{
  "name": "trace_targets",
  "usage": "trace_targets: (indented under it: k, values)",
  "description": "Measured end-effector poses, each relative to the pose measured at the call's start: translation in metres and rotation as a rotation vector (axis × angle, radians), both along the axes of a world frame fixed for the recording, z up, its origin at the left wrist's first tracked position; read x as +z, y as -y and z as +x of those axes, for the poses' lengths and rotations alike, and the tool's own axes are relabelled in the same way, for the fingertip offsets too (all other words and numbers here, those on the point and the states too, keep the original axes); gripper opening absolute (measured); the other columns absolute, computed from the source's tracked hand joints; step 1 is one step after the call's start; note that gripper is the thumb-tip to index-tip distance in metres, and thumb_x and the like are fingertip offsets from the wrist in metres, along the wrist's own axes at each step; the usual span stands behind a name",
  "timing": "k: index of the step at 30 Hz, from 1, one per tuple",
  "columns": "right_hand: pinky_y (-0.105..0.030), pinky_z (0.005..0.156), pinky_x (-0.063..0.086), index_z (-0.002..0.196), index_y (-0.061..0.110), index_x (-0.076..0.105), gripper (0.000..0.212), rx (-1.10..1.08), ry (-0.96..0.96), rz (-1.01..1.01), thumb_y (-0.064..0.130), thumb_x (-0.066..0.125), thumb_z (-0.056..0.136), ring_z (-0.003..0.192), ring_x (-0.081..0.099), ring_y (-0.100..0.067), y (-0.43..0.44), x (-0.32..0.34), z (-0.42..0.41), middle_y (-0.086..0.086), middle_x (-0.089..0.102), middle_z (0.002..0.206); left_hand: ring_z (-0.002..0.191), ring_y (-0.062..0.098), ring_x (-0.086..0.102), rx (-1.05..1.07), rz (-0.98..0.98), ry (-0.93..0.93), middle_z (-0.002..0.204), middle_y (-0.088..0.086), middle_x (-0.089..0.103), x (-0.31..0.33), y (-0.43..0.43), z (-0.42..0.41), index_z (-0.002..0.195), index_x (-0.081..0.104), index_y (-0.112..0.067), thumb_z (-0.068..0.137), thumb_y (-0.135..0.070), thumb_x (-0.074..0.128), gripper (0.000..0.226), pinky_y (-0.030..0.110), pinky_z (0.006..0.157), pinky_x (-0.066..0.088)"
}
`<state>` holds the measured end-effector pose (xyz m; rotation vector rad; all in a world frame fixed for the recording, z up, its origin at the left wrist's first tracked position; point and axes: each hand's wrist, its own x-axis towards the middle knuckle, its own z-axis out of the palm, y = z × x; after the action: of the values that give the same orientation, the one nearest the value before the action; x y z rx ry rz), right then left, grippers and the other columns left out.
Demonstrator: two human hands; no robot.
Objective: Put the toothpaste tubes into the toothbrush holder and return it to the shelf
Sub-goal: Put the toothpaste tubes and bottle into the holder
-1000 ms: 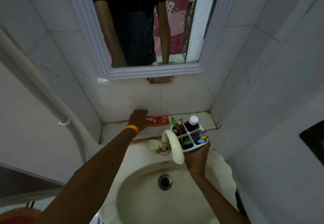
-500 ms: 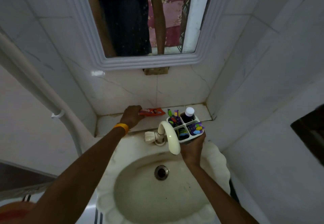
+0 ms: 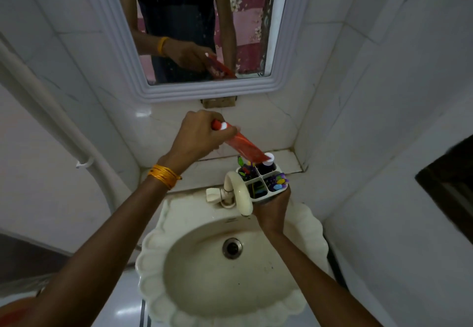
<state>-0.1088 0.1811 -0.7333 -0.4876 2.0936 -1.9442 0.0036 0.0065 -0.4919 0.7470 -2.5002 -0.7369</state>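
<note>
The sink (image 3: 230,275) fills the lower middle of the view and serves as the landmark here; behind it runs the tiled shelf (image 3: 220,173), and above that hangs the mirror (image 3: 194,32). Over the sink's back right rim the right hand (image 3: 271,208) is wrapped around the base of the toothbrush holder (image 3: 263,182), gripping it from below so that its four open compartments face up, probably to give the tube a steady target close to the reach of the other arm. The holder sits just beside the tap (image 3: 236,191), lifted off the shelf rather than resting on it. Above the back of the sink, the left hand (image 3: 202,134) is closed around the cap end of a red toothpaste tube (image 3: 243,146), which slants down to the right, flat end leading. That end is at the holder's far compartments, near a white-capped bottle (image 3: 268,159) standing in one; whether it has entered a compartment I cannot tell. Brushes (image 3: 277,183) crowd the near right compartment, which likely explains aiming farther back.
</note>
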Motion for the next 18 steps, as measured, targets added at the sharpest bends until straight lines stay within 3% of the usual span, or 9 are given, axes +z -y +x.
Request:
trace_targets:
  k: [4, 8, 12, 15, 18]
  values:
    - [-0.058, 0.101, 0.062, 0.145, 0.007, 0.052, 0.121, 0.001, -0.002, 0.027, 0.032, 0.114, 0.044, 0.129, 0.071, -0.033, -0.001, -0.008, -0.002, -0.015, 0.068, 0.139, 0.060, 0.026, 0.060, 0.006, -0.057, 0.174, 0.057, 0.009, 0.063, -0.006, -0.024, -0.019, 0.066, 0.068, -0.006, 0.084, -0.050, 0.068, 0.047, 0.033, 0.058, 0.045]
    - [-0.061, 0.095, 0.064, 0.139, 0.003, 0.055, 0.115, 0.005, -0.025, 0.058, 0.039, 0.112, 0.046, 0.122, 0.074, -0.033, -0.001, -0.010, -0.004, -0.015, 0.071, 0.132, 0.064, 0.024, 0.049, -0.010, -0.052, 0.281, 0.054, 0.002, 0.049, -0.029, -0.040, -0.032, 0.055, 0.049, -0.015, 0.083, -0.041, 0.069, 0.043, 0.029, 0.062, 0.032]
    - [-0.056, 0.103, 0.062, 0.144, 0.005, 0.049, 0.124, -0.034, -0.047, 0.027, 0.051, 0.108, 0.045, 0.127, 0.070, -0.027, -0.003, -0.004, 0.002, -0.011, 0.067, 0.138, 0.074, 0.032, 0.061, -0.052, -0.074, 0.380, 0.073, 0.016, 0.062, -0.050, -0.049, -0.042, 0.069, 0.054, -0.010, 0.084, -0.042, 0.068, 0.037, 0.031, 0.063, 0.036]
    - [-0.059, 0.099, 0.063, 0.143, 0.005, 0.051, 0.123, -0.026, -0.033, 0.035, 0.052, 0.108, 0.045, 0.126, 0.071, -0.030, -0.002, -0.006, 0.002, -0.013, 0.068, 0.136, 0.083, 0.038, 0.064, -0.047, -0.093, 0.407, 0.079, 0.019, 0.061, -0.060, -0.050, -0.048, 0.074, 0.054, -0.009, 0.083, -0.043, 0.068, 0.038, 0.032, 0.064, 0.038]
    - [-0.058, 0.101, 0.062, 0.146, 0.007, 0.049, 0.128, -0.021, -0.012, 0.062, 0.058, 0.106, 0.043, 0.128, 0.070, -0.030, -0.002, -0.012, 0.001, -0.012, 0.067, 0.139, 0.091, 0.036, 0.064, -0.059, -0.104, 0.459, 0.097, 0.021, 0.068, -0.064, -0.054, -0.054, 0.091, 0.065, -0.003, 0.085, -0.045, 0.068, 0.042, 0.033, 0.067, 0.039]
